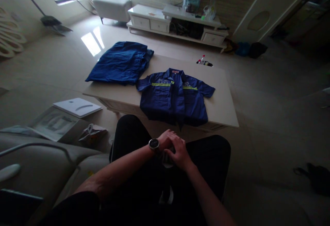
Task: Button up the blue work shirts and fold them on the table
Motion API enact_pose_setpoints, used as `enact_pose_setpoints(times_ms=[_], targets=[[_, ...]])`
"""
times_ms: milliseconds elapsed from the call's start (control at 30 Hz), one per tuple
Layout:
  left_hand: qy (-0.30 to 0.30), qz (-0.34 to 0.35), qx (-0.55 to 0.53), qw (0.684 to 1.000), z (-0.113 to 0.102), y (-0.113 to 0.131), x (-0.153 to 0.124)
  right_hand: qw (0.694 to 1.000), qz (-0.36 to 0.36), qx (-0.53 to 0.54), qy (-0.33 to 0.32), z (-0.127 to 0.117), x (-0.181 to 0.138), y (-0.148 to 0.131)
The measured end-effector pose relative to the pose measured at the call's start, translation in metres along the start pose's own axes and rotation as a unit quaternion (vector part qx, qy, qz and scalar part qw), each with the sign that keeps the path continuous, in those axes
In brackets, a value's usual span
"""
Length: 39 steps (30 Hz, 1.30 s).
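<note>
My left hand (163, 140), with a round watch (154, 144) on its wrist, is held over my lap. Across it lies my right hand (180, 153), its thumb apart and its fingers resting over the left one, which hides the left fingers. Neither hand shows an object in it. Just beyond them a dark blue short-sleeved work shirt (162, 98) with yellow-green stripes is spread front up on a low table (224, 98), its hem at the near edge. A pile of folded blue clothing (117, 62) sits at the table's left end.
Small bottles (202, 60) with red caps show at the table's far side. Left of my knees are a white box (78, 107), a larger carton (55, 124) and a crumpled bag (93, 133). A TV cabinet (151, 17) and a white stool (112, 5) stand by the far wall.
</note>
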<state>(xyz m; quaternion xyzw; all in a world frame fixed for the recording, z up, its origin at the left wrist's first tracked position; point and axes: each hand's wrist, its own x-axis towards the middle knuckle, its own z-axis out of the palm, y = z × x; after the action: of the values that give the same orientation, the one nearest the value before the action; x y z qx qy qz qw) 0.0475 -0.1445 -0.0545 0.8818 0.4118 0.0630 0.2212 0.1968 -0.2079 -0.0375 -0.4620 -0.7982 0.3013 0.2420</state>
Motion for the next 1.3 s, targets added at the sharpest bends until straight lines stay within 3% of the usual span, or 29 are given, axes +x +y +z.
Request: enact_pose_setpoints(times_ms=[67, 200, 267, 367, 467, 633, 867, 967, 1067, 1133, 1233, 1300], targets=[[0.017, -0.030, 0.017, 0.999, -0.020, -0.026, 0.006, 0.999, 0.029, -0.020, 0.036, -0.011, 0.005, 0.029], [0.138, -0.160, 0.027, 0.977, -0.059, -0.091, 0.013, 0.991, 0.068, -0.086, 0.081, -0.045, 0.029, 0.097], [0.165, -0.194, 0.019, 0.967, -0.070, -0.120, 0.016, 0.983, 0.084, -0.136, 0.089, -0.061, 0.047, 0.128], [0.131, -0.245, 0.007, 0.961, -0.072, -0.153, 0.027, 0.967, 0.131, -0.202, 0.079, -0.074, 0.078, 0.165], [0.076, -0.288, -0.010, 0.955, -0.064, -0.173, 0.041, 0.954, 0.184, -0.233, 0.041, -0.071, 0.101, 0.192], [0.098, -0.278, 0.003, 0.956, -0.060, -0.205, 0.071, 0.941, 0.202, -0.270, 0.039, -0.059, 0.129, 0.224], [0.101, -0.259, -0.027, 0.960, -0.097, -0.263, 0.150, 0.931, 0.239, -0.272, 0.033, -0.087, 0.215, 0.247], [0.145, -0.257, -0.046, 0.954, -0.109, -0.253, 0.162, 0.935, 0.253, -0.231, 0.089, -0.102, 0.247, 0.239], [0.242, -0.218, -0.101, 0.940, -0.097, -0.211, 0.136, 0.940, 0.233, -0.200, 0.147, -0.105, 0.243, 0.219], [0.274, -0.201, -0.183, 0.922, -0.073, -0.174, 0.103, 0.946, 0.207, -0.192, 0.159, -0.096, 0.219, 0.201], [0.256, -0.229, -0.333, 0.878, -0.022, -0.120, 0.057, 0.960, 0.144, -0.166, 0.175, -0.066, 0.168, 0.174], [0.250, -0.286, -0.481, 0.791, 0.009, -0.094, 0.041, 0.965, 0.130, -0.132, 0.184, -0.042, 0.142, 0.160]])
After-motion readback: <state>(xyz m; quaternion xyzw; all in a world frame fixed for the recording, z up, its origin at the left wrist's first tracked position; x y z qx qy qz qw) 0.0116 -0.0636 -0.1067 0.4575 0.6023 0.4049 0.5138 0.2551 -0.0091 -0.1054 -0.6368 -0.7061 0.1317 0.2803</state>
